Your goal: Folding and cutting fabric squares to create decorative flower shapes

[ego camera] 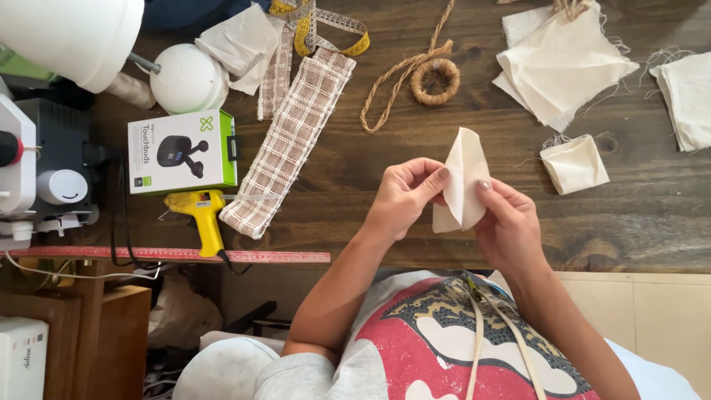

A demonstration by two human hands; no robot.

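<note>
Both my hands hold one small folded piece of cream fabric (465, 172) above the front edge of a dark wooden table (370, 159). My left hand (404, 196) pinches its left side with thumb and fingers. On the right side, my right hand (507, 226) grips it with the thumb on top. The fabric stands upright, folded into a pointed shape.
A small folded cream fabric square (574, 164) and a stack of cream fabric pieces (563, 63) lie at the right. A jute cord with a ring (433, 80), a woven checked ribbon (292, 141), a yellow glue gun (204, 218), a green-and-white box (181, 152) and a red ruler (170, 255) lie left.
</note>
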